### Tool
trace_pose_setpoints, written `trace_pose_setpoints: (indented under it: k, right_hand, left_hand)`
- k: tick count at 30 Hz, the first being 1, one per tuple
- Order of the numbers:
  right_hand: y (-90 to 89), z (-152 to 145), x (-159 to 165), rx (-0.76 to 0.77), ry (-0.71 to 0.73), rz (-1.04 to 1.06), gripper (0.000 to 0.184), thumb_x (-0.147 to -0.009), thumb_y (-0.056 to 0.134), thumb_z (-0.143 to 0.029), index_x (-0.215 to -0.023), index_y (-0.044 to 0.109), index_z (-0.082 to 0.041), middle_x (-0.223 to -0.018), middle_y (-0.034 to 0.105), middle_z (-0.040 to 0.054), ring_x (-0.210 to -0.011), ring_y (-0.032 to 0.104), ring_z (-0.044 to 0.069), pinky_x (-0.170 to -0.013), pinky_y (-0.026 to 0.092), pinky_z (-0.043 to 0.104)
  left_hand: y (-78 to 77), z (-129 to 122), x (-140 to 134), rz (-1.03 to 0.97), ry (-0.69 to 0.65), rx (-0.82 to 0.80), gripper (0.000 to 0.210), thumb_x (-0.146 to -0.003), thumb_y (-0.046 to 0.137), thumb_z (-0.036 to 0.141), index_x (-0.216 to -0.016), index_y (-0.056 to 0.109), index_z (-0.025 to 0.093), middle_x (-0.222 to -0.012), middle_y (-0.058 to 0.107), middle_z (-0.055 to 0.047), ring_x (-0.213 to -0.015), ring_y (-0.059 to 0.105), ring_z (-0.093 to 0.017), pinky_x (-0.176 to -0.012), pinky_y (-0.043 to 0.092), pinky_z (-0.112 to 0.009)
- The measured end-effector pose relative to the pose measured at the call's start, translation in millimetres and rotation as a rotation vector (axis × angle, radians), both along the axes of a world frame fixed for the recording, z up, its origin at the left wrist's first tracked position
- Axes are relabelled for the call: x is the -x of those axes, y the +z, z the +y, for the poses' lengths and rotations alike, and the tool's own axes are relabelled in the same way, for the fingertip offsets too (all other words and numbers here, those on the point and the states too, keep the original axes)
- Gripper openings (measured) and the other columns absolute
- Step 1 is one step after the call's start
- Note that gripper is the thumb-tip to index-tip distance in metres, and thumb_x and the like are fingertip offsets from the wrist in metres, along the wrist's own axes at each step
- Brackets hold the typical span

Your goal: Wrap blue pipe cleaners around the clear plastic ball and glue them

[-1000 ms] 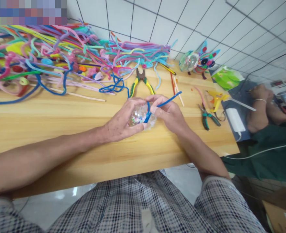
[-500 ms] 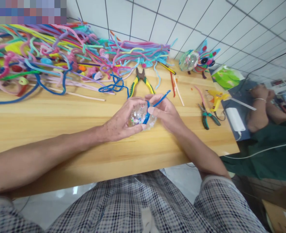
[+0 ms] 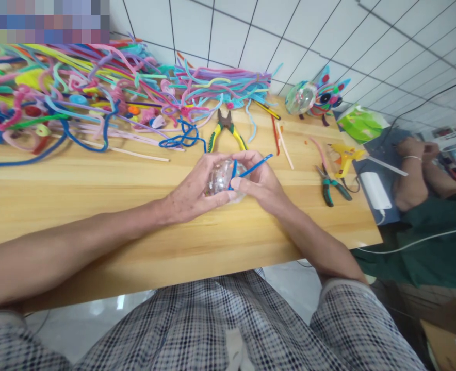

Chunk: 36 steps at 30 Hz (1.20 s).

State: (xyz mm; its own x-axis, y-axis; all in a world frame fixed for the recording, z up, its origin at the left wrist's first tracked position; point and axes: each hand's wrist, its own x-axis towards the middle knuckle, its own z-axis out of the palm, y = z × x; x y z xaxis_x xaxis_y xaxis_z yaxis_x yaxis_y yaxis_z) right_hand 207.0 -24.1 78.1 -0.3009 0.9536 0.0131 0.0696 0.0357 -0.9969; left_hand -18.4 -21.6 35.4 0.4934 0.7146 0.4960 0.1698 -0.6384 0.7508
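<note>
Between my two hands is a clear ball (image 3: 220,179) with bits of colour inside. My left hand (image 3: 192,190) wraps around its left side, fingers behind and thumb in front. A blue pipe cleaner (image 3: 257,166) runs across the ball, with one end sticking out to the upper right. My right hand (image 3: 264,185) is closed at the ball's right side, its thumb pressing the pipe cleaner against the surface. Just behind the hands lie pliers with yellow-and-green handles (image 3: 235,136), jaws pointing away. A tangled blue strand (image 3: 183,135) lies beside them.
Pipe cleaners in many colours (image 3: 96,93) are heaped at the back left. On the right are a yellow glue gun (image 3: 344,157), dark-handled pliers (image 3: 330,188) and a white box (image 3: 375,189). A decorated figure (image 3: 326,98) stands by the wall. Another person's arms (image 3: 416,167) are at far right.
My right thumb has shifted slightly down and left along the blue pipe cleaner. The ball has turned a little, and the free end now slants at a lower angle.
</note>
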Motion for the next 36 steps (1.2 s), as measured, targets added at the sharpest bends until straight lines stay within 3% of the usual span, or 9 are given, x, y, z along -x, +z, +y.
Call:
trace_pose_setpoints:
  k: [3, 6, 11, 22, 27, 36]
  right_hand:
    - [4.6, 0, -1, -0.018, -0.010, -0.022, 0.070, -0.071, 0.101, -0.068, -0.119, 0.066, -0.030, -0.119, 0.076, 0.0033, -0.111, 0.072, 0.024, -0.103, 0.061, 0.041]
    - [9.7, 3, -6, -0.083, -0.090, -0.082, 0.061, -0.072, 0.099, -0.071, -0.105, 0.070, -0.029, -0.110, 0.074, 0.0020, -0.104, 0.071, 0.022, -0.098, 0.061, 0.038]
    - [12.1, 9, -11, -0.149, -0.109, -0.119, 0.051, -0.076, 0.097, -0.069, -0.082, 0.070, -0.026, -0.084, 0.069, -0.0021, -0.080, 0.063, 0.017, -0.077, 0.056, 0.033]
    - [27.8, -1, -12, -0.245, -0.061, -0.341, 0.049, -0.086, 0.090, -0.070, -0.081, 0.074, -0.024, -0.078, 0.068, -0.0016, -0.073, 0.056, 0.016, -0.073, 0.047, 0.034]
    - [29.6, 0, -13, -0.265, -0.040, -0.365, 0.048, -0.089, 0.088, -0.069, -0.083, 0.075, -0.024, -0.081, 0.069, -0.0008, -0.075, 0.058, 0.017, -0.075, 0.048, 0.034]
    - [28.0, 1, -12, -0.325, -0.042, -0.411, 0.053, -0.091, 0.082, -0.074, -0.083, 0.075, -0.023, -0.082, 0.069, -0.0005, -0.075, 0.059, 0.016, -0.073, 0.047, 0.032]
  left_hand:
    - [2.6, -3, 0, -0.005, -0.001, 0.068, 0.065, -0.105, 0.072, 0.051, -0.158, 0.046, 0.025, -0.147, 0.061, -0.015, -0.138, 0.064, -0.033, -0.120, 0.056, -0.053]
    - [3.3, -4, 0, -0.012, 0.025, 0.097, 0.065, -0.103, 0.074, 0.047, -0.157, 0.047, 0.024, -0.148, 0.062, -0.015, -0.139, 0.064, -0.033, -0.121, 0.055, -0.053]
    - [3.1, -2, 0, 0.000, 0.027, 0.082, 0.066, -0.101, 0.075, 0.053, -0.155, 0.049, 0.025, -0.148, 0.062, -0.014, -0.139, 0.063, -0.032, -0.121, 0.055, -0.051]
    - [7.3, -4, -3, 0.024, -0.057, -0.064, 0.064, -0.103, 0.076, 0.048, -0.157, 0.047, 0.026, -0.154, 0.061, -0.018, -0.149, 0.056, -0.037, -0.126, 0.050, -0.061]
    - [5.7, -4, -3, 0.029, -0.039, -0.047, 0.065, -0.105, 0.073, 0.056, -0.157, 0.048, 0.027, -0.155, 0.060, -0.018, -0.150, 0.056, -0.036, -0.127, 0.050, -0.059]
    - [2.6, 1, -2, -0.001, -0.087, -0.129, 0.064, -0.106, 0.073, 0.049, -0.160, 0.045, 0.026, -0.152, 0.060, -0.017, -0.148, 0.057, -0.034, -0.125, 0.052, -0.055]
